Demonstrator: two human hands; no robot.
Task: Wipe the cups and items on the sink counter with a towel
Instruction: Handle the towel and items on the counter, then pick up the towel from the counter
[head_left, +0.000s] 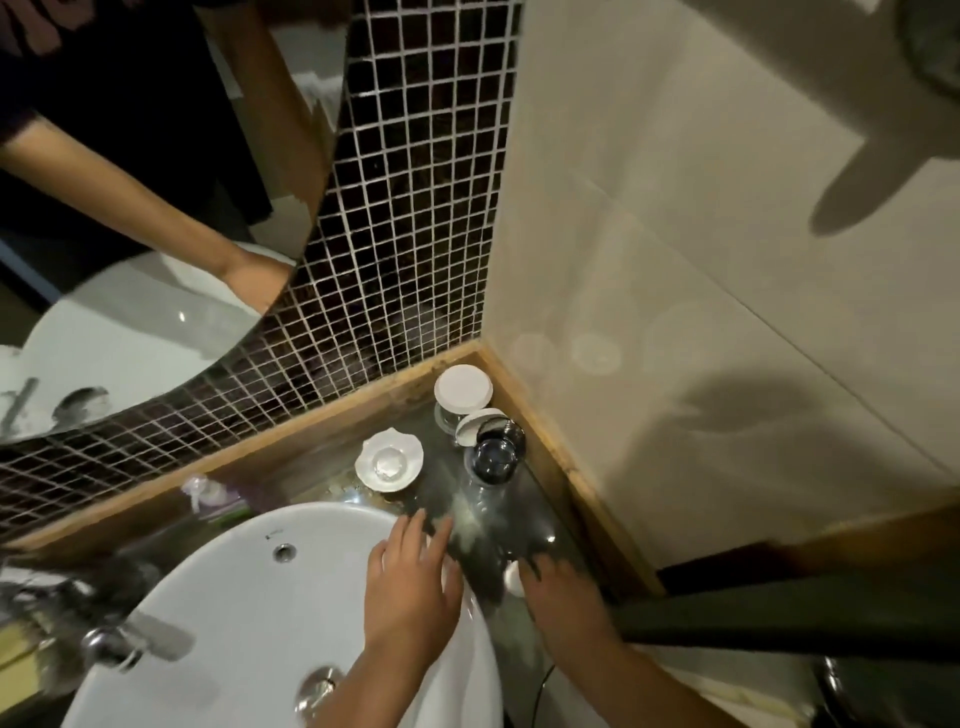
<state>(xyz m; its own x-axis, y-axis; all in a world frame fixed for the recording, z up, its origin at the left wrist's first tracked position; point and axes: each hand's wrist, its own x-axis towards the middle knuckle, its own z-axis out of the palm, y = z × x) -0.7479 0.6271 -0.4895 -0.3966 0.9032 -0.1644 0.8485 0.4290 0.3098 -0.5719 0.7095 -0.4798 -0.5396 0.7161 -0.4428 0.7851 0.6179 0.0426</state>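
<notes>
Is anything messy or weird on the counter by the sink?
Yes. A pale, dusty-looking smear sits on the dark counter just past the left hand. I can't tell if it's a spill or glare.

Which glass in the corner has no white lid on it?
The dark glass nearest the hands; its mouth is open, while the glass in the corner wears a white lid.

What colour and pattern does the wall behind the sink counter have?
Dark, nearly black small square mosaic tiles with white grout lines, seen in the head view.
</notes>
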